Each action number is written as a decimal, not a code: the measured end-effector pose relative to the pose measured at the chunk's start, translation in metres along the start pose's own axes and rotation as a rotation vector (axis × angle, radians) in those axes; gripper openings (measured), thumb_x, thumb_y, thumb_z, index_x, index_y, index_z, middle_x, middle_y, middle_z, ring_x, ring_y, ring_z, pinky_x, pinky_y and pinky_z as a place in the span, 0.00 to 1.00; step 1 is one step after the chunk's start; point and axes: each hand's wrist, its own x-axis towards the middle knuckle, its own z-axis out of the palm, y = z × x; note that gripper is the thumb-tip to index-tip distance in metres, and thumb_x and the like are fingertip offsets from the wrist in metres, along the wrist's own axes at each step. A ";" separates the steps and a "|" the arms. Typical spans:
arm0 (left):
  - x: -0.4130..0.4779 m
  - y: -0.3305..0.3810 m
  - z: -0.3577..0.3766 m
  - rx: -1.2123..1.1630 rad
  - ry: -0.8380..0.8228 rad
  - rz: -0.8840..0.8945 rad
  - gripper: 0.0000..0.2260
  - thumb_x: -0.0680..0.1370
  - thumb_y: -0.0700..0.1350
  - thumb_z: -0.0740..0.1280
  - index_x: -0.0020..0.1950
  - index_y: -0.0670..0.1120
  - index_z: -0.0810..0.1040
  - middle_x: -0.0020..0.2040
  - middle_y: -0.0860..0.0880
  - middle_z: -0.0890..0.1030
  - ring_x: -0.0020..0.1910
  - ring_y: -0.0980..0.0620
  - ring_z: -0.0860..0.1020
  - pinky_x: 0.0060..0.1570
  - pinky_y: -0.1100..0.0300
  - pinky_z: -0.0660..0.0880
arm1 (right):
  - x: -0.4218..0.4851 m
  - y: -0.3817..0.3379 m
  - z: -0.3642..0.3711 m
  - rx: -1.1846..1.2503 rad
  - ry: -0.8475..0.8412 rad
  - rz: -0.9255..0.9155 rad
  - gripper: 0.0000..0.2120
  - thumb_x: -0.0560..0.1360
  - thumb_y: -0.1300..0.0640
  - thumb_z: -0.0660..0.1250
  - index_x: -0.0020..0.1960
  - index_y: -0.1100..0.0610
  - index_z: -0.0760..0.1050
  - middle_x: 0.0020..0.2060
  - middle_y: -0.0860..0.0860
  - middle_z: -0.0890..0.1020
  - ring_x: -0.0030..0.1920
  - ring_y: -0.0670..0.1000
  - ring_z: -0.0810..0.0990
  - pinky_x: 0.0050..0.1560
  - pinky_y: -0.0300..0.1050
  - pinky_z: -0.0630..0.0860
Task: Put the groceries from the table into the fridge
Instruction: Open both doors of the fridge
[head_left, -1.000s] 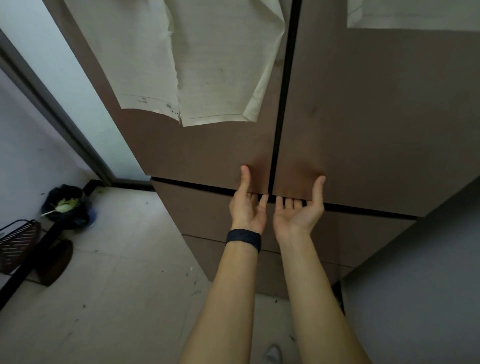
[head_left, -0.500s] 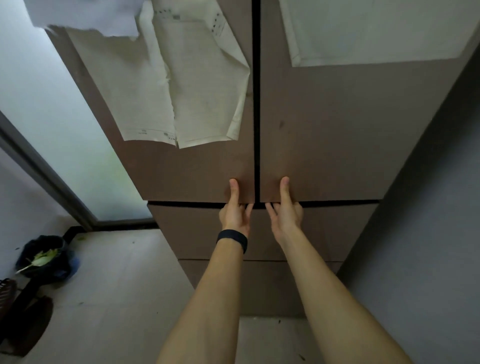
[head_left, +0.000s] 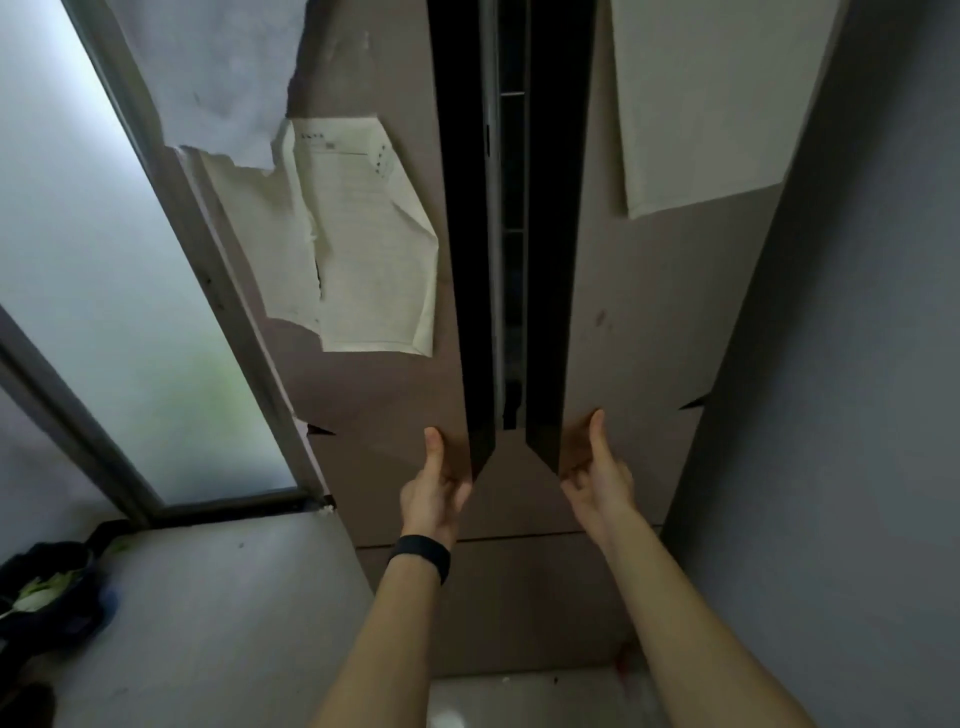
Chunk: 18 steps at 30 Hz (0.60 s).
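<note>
A tall brown fridge with two upper doors fills the view. The left fridge door (head_left: 374, 395) and the right fridge door (head_left: 644, 332) stand slightly ajar, with a dark gap between them showing shelf edges inside. My left hand (head_left: 434, 491), with a black wristband, grips the bottom inner corner of the left door, thumb on its front. My right hand (head_left: 597, 475) grips the bottom inner corner of the right door the same way. No groceries or table are in view.
Crumpled papers (head_left: 358, 239) hang on the left door and a white sheet (head_left: 696, 104) on the right. Drawer fronts (head_left: 519, 592) lie below the doors. A frosted glass door (head_left: 104, 291) is at left, a grey wall (head_left: 857, 415) at right, and a dark bin bag (head_left: 47, 592) on the floor.
Both hands have pulled the upper fridge doors apart from closed, so a gap now shows between them. The view has tilted up and moved closer.
</note>
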 end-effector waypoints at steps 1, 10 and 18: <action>-0.005 0.002 -0.008 0.012 0.000 -0.004 0.24 0.73 0.60 0.70 0.58 0.43 0.74 0.60 0.45 0.79 0.54 0.50 0.80 0.62 0.52 0.76 | -0.006 -0.001 -0.003 0.005 0.005 0.000 0.49 0.61 0.38 0.81 0.74 0.58 0.67 0.63 0.56 0.80 0.58 0.54 0.81 0.58 0.55 0.80; -0.050 0.014 -0.081 0.079 -0.137 0.031 0.34 0.71 0.63 0.71 0.71 0.46 0.72 0.66 0.47 0.79 0.62 0.52 0.78 0.57 0.59 0.74 | -0.056 -0.034 -0.054 -0.087 -0.007 -0.044 0.30 0.72 0.38 0.72 0.66 0.56 0.74 0.58 0.57 0.83 0.58 0.55 0.82 0.64 0.54 0.77; -0.127 -0.024 -0.066 0.290 -0.137 -0.028 0.12 0.83 0.47 0.61 0.65 0.47 0.75 0.58 0.47 0.82 0.55 0.48 0.81 0.51 0.54 0.78 | -0.105 -0.040 -0.063 -0.530 0.431 -0.649 0.34 0.79 0.36 0.61 0.76 0.57 0.61 0.71 0.55 0.69 0.70 0.56 0.69 0.69 0.52 0.68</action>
